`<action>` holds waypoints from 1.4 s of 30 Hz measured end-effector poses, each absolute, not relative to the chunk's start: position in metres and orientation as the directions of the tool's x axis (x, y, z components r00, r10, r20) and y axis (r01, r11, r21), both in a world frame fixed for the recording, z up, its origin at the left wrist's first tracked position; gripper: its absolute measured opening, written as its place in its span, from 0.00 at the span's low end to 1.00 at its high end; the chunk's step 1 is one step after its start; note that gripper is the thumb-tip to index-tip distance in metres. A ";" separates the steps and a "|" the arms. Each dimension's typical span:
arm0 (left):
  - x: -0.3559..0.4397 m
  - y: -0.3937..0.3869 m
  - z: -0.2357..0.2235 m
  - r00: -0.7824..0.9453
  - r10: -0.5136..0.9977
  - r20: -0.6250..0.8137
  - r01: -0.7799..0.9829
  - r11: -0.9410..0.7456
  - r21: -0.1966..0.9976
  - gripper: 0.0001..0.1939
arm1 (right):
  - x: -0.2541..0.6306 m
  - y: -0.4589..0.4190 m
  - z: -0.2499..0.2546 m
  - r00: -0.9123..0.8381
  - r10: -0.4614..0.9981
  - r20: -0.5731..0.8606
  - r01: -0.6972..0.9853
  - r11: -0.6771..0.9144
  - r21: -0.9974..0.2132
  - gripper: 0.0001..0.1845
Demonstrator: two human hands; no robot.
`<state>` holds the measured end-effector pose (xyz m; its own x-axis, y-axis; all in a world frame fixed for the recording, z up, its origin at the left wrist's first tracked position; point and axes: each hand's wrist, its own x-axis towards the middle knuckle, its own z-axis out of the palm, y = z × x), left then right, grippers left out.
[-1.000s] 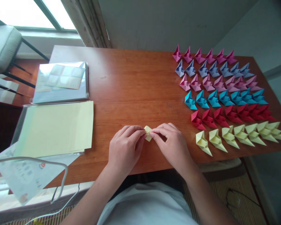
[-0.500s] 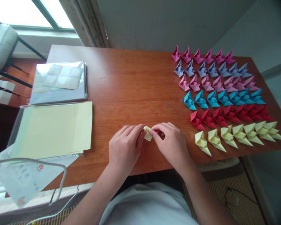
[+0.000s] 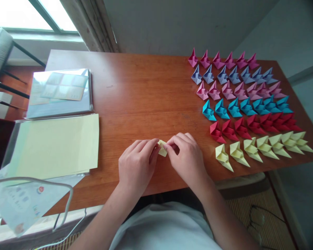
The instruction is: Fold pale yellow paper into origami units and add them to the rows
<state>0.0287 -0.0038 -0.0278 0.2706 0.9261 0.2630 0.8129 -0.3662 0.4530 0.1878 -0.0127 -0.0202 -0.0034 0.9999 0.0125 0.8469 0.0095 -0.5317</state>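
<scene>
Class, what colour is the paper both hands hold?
Pale yellow folded paper, in the head view.

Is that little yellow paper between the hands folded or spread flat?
Folded: the small yellow paper shows angled, creased faces, pinched between the left hand and right hand.

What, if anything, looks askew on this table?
The printed sheet at lower left sits askew, its corner jutting past the table. The far magenta row has six pieces, one short of every other row.
</scene>
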 end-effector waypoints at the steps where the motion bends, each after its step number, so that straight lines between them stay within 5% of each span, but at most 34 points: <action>1: 0.029 -0.004 -0.028 0.270 0.925 0.267 0.813 -0.367 0.452 0.06 | 0.188 -0.012 -0.021 -0.001 1.000 0.015 0.852 0.009 -0.523 0.12; 26: 0.029 0.003 -0.024 0.401 0.899 0.175 0.826 -0.438 0.354 0.11 | 0.184 -0.014 -0.019 -0.032 0.999 0.025 0.922 0.039 -0.386 0.07; 42: 0.016 0.007 -0.020 0.510 0.852 0.115 0.719 -0.496 0.487 0.12 | 0.194 -0.017 -0.017 -0.104 0.994 0.031 0.771 0.100 -0.629 0.04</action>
<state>0.0163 0.0072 -0.0205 0.5102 0.8523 0.1154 0.7189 -0.4963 0.4867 0.1936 -0.0168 -0.0172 -0.1036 0.9941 0.0308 0.7706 0.0998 -0.6295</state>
